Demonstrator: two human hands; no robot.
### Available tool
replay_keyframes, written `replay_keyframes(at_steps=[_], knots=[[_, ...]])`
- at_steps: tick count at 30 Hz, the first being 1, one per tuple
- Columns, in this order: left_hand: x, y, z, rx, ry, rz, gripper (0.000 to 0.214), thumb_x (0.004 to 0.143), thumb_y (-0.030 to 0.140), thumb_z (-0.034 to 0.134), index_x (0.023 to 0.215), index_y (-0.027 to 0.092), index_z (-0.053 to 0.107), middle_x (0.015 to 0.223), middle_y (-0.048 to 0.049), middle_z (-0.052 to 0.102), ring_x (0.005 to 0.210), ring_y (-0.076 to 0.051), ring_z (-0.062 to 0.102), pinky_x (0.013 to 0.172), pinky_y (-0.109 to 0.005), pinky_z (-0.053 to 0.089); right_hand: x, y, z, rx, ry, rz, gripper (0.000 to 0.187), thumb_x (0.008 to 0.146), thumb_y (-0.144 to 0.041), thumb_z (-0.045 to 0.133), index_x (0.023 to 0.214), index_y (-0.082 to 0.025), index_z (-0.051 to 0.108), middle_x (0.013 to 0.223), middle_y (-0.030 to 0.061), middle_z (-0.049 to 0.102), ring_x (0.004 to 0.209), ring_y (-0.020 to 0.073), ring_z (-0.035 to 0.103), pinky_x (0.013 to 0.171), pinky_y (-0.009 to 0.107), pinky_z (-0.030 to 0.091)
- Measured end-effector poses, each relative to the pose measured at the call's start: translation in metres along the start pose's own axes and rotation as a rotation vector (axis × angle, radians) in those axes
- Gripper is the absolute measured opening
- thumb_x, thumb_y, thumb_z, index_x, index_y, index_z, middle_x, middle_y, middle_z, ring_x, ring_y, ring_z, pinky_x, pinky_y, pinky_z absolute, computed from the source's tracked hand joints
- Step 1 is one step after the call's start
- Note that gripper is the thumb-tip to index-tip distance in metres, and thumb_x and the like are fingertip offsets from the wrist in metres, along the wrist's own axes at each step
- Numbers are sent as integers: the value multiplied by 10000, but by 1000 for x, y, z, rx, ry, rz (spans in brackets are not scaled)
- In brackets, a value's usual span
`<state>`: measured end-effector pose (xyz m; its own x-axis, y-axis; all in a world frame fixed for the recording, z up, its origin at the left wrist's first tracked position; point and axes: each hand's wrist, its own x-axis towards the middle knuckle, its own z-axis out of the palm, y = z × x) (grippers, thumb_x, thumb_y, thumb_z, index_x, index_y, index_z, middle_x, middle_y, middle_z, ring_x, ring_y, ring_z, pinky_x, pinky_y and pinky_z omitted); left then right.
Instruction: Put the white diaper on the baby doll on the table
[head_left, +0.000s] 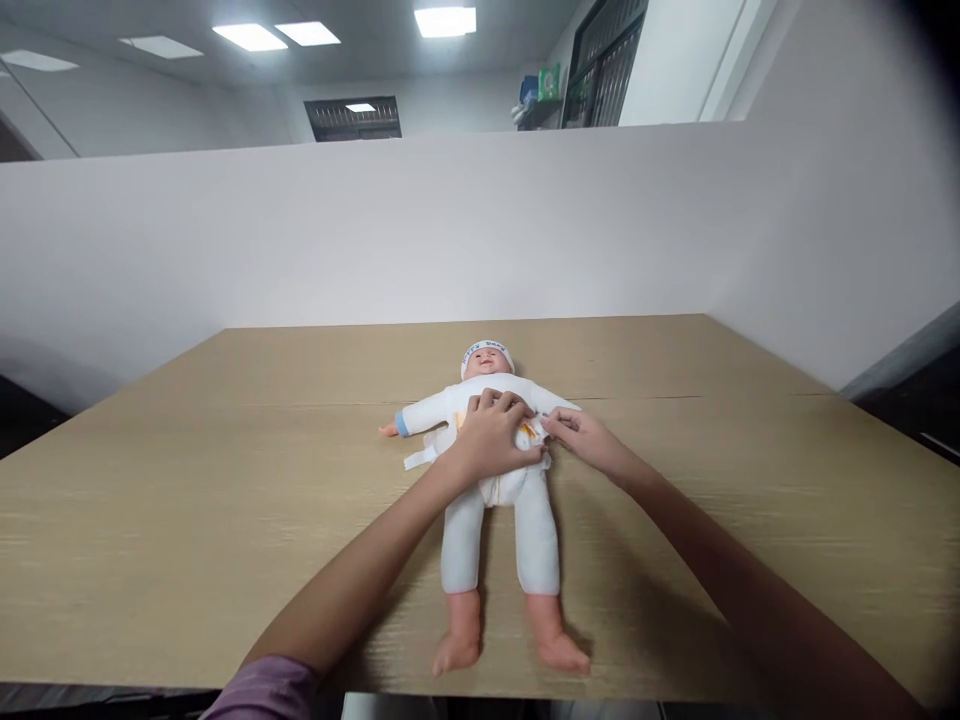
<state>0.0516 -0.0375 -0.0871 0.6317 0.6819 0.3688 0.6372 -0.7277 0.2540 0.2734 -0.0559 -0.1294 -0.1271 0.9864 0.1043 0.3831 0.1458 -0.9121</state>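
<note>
A baby doll (538, 540) in a white suit and a white printed headband lies on its back, feet toward me. A white diaper (504, 488) with an orange print is around its hips. My left hand (495, 437) rests on the diaper's front and the doll's belly, thumb and fingers apart. At the diaper's edge on the right, my right hand (581, 436) has its fingertips pinched together on what looks like the diaper's side tab. Another diaper tab (420, 458) sticks out loose on the left. The left hand hides much of the diaper's front.
The doll lies on a wide wooden table (225, 520) with a seam across it. A white partition wall (450, 230) rises behind the table's far edge. Dark objects stand beyond the table at both sides.
</note>
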Motion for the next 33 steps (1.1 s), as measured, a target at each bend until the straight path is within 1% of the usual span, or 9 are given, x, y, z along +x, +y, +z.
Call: replay_keyframes(at_steps=[5,9,12,16,19,22,26,30,33], knots=[[-1,0,2,0,14,-15,408,811,485,746,1123,242,648,1234,-42,687,1164,-335,515,983,-487,410,19,-13,31,-32,-55,-24,463,905,-654,577,750,-219,544,694,-22,558,646,153,506,623,291,407],[-1,-1,1,-40,-10,-22,422,793,459,769,1129,240,639,1237,-41,684,1160,-337,511,990,-502,414,6,-11,47,-68,173,-129,356,944,-568,595,896,-216,585,812,19,633,724,183,592,675,315,497],[1,-7,-5,-146,-62,-32,528,767,455,809,1214,245,622,1274,-59,670,1215,-360,497,1031,-541,407,-17,-12,50,-158,265,-318,286,1016,-472,537,1086,-214,640,1087,100,688,1010,241,660,907,390,552],[-2,-21,-22,-456,-175,47,710,770,450,839,1390,279,538,1407,-81,608,1337,-351,483,1104,-522,421,-42,-12,45,-348,138,-537,426,1068,-376,442,1468,-260,533,1499,109,567,1430,285,481,1210,516,377],[-16,-36,-29,-630,-97,27,592,904,440,725,1430,268,515,1467,-99,572,1339,-305,537,1099,-451,461,-45,-7,40,-443,44,-576,547,1078,-387,410,1612,-280,361,1616,84,458,1502,277,403,1241,517,342],[-45,-56,-27,-630,53,-80,458,966,442,646,1371,252,548,1458,-103,580,1353,-284,539,1118,-421,450,-42,-3,35,-530,23,-586,571,1083,-414,394,1637,-295,319,1631,76,438,1502,282,400,1237,504,342],[-86,-87,-20,-496,173,-299,451,943,468,660,1315,243,540,1401,-105,611,1245,-269,583,1080,-424,453,-41,-6,34,-585,34,-592,561,1087,-414,388,1631,-289,329,1610,89,459,1474,294,426,1207,499,361],[-104,-109,-16,-293,87,-340,389,909,450,660,1186,196,562,1226,-119,658,1109,-280,601,1000,-440,454,-39,-26,43,-594,146,-601,437,1078,-369,427,1496,-261,497,1491,110,558,1374,295,505,1140,483,397],[-106,-110,-14,-146,18,-338,270,867,409,653,1013,194,581,1077,-112,668,1064,-316,580,979,-470,430,-31,-53,59,-627,178,-586,242,1065,-340,465,1210,-238,630,1250,110,673,1179,286,595,1018,446,435]])
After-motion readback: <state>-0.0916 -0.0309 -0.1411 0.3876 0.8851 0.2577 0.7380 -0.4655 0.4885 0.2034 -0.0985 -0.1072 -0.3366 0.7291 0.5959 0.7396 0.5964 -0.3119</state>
